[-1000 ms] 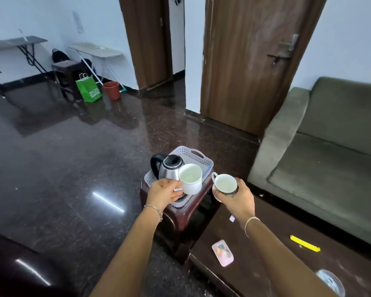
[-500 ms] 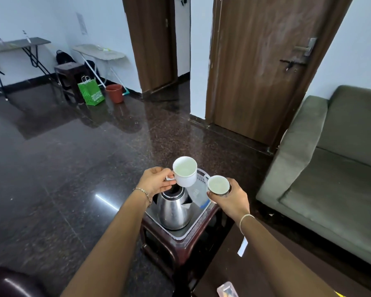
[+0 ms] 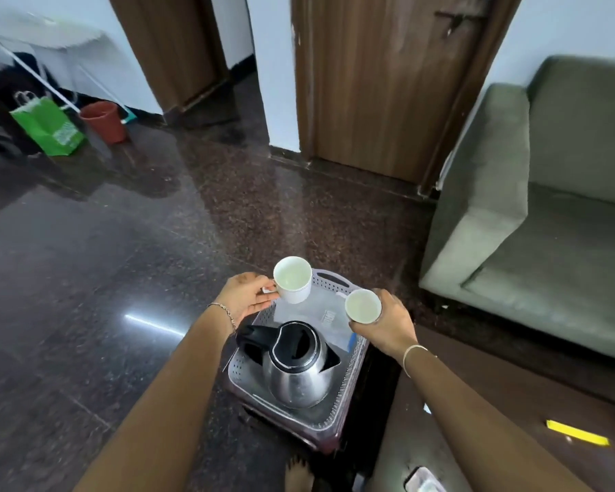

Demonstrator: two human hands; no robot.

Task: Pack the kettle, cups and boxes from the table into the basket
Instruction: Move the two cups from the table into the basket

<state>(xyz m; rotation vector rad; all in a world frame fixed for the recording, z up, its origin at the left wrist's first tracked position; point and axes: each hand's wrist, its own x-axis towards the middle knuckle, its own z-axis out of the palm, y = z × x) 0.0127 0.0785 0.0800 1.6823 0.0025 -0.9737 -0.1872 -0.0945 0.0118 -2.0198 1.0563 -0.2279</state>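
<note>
A pale perforated basket (image 3: 338, 283) rests on a dark red stool (image 3: 320, 442). Inside its near half stands a steel kettle (image 3: 299, 374) with a black lid and handle. My left hand (image 3: 247, 297) pinches the handle of a white cup (image 3: 292, 280), held upright over the basket's far left corner. My right hand (image 3: 387, 323) grips a second white cup (image 3: 363, 307) from the side, over the basket's far right edge. A flat white box (image 3: 329, 323) with blue print lies on the basket floor between the cups.
A brown table (image 3: 494, 403) lies at lower right with a yellow strip (image 3: 577, 433) and a pale case (image 3: 423, 482) on it. A green sofa (image 3: 547, 225) stands to the right, a wooden door (image 3: 380, 83) ahead. A green bag (image 3: 48, 124) and red pot (image 3: 103, 120) sit far left.
The view has tilted down and closer over the basket. Both cups have moved forward from beside the kettle to the basket's far end, still held.
</note>
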